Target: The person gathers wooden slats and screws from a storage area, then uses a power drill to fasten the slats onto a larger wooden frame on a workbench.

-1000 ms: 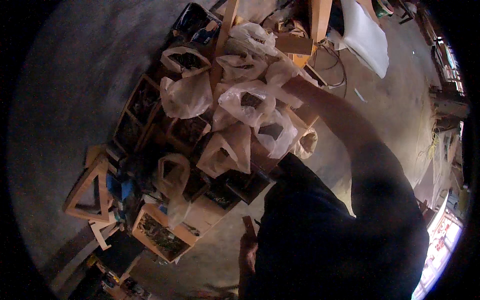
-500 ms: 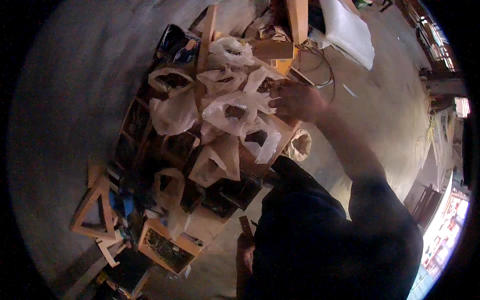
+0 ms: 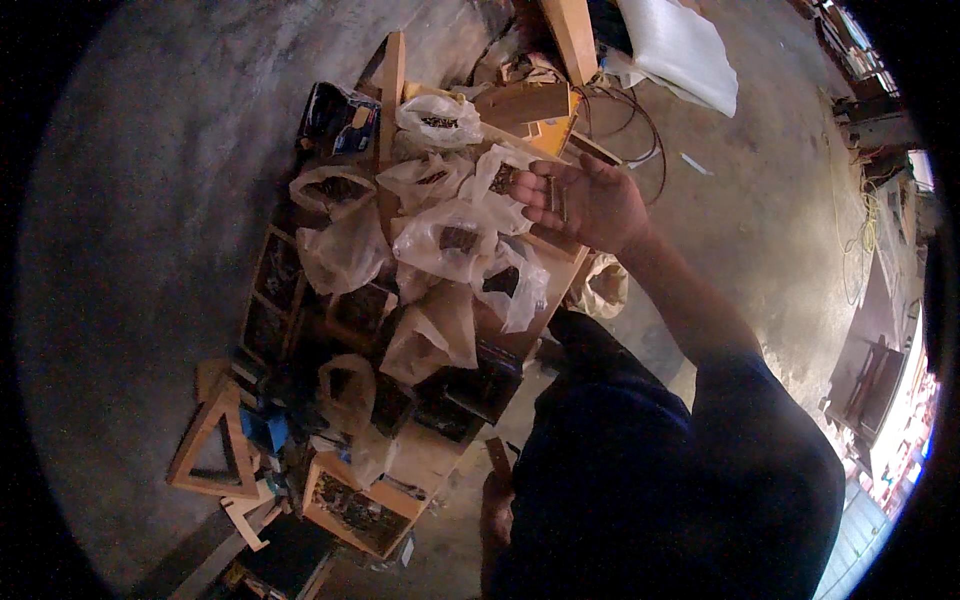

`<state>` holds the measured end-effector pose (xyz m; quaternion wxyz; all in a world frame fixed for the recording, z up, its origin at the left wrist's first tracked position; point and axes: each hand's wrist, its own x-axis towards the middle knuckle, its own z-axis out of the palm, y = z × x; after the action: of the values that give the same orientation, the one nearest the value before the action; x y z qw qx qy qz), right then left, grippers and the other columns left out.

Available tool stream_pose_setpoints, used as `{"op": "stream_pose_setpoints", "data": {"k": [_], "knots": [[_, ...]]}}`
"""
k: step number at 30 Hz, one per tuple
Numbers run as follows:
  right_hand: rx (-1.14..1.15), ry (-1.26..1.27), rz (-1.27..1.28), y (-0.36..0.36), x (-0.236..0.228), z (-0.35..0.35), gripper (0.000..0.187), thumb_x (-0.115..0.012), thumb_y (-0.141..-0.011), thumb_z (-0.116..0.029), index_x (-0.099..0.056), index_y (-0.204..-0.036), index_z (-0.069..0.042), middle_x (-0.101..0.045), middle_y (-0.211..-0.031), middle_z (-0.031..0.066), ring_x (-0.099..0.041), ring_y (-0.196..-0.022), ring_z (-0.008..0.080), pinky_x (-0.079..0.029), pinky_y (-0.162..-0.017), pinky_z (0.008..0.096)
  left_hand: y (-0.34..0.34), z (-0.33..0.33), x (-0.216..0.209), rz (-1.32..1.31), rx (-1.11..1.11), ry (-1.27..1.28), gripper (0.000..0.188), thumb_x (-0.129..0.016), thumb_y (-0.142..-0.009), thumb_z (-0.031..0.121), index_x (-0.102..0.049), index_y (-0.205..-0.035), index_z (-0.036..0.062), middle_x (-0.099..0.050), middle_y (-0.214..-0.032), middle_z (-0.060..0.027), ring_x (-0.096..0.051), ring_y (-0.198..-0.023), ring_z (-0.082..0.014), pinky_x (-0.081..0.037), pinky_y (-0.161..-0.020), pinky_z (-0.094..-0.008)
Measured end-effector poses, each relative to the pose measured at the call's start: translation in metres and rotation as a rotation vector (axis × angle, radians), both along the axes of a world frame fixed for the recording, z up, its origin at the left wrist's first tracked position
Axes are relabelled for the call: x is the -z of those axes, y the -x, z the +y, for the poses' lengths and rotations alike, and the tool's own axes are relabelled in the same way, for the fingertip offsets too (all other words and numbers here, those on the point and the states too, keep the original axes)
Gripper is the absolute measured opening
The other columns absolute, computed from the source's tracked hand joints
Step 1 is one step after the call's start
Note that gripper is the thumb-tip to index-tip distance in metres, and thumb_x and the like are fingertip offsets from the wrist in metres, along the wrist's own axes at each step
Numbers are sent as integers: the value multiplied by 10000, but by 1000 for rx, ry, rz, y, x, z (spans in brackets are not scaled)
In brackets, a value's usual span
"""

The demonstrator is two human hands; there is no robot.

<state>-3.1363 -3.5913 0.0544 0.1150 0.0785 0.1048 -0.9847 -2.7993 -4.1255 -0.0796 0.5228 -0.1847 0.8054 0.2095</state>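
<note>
my left hand point(image 3: 497, 508) grips a small wooden strip point(image 3: 499, 459) as before, its fingers mostly hidden by my dark shirt point(image 3: 650, 480). my right hand point(image 3: 600, 207), a blur at the bag's mouth a moment ago, now lies palm up, open, thin slivers point(image 3: 560, 200) across it, too small to identify. just beyond, the plastic bag point(image 3: 486, 170) sits on the counter point(image 3: 570, 261), contents unclear.
</note>
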Motion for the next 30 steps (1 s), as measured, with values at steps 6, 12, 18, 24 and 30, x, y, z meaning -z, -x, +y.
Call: {"op": "stream_pose_setpoints", "data": {"k": [6,12,18,24,30], "knots": [[20,7,27,9,8,2,643,-566,-966,-448,-514,-1368,52,-576,-1384,238,-545,-1309,369,-404,-1121,513,-1,7,2,-2,-9,-10,583,-760,-808,329,-606,-1159,-110,-688,-1102,-288,-682,-1034,-409,-527,-825,-471],[-93,4,201,22,18,-2,427,-515,-984,-316,-587,-1266,-3,-619,-1309,173,-586,-1239,327,-422,-1100,446,-3,15,6,-7,-37,-25,584,-759,-808,329,-606,-1161,-111,-687,-1106,-290,-681,-1038,-411,-527,-828,-473],[-19,-2132,878,54,26,21,217,-629,-892,-133,-690,-1072,-28,-677,-1207,107,-634,-1162,275,-515,-993,347,-7,20,7,-10,-66,-32,584,-758,-809,329,-607,-1162,-111,-687,-1111,-292,-680,-1042,-413,-527,-831,-474],[-708,-2683,590,105,91,-49,239,-591,-866,-165,-686,-999,9,-727,-921,157,-702,-783,330,-583,-737,462,-14,26,7,-16,-101,-35,584,-756,-810,328,-607,-1164,-112,-686,-1115,-294,-679,-1046,-416,-527,-833,-476],[-641,-2408,687,113,113,-15,193,-632,-888,-196,-706,-1024,-81,-720,-1038,130,-677,-1024,326,-534,-900,475,-24,31,9,-15,-148,-41,585,-755,-811,328,-608,-1165,-113,-685,-1119,-296,-678,-1050,-418,-527,-836,-477]]}}
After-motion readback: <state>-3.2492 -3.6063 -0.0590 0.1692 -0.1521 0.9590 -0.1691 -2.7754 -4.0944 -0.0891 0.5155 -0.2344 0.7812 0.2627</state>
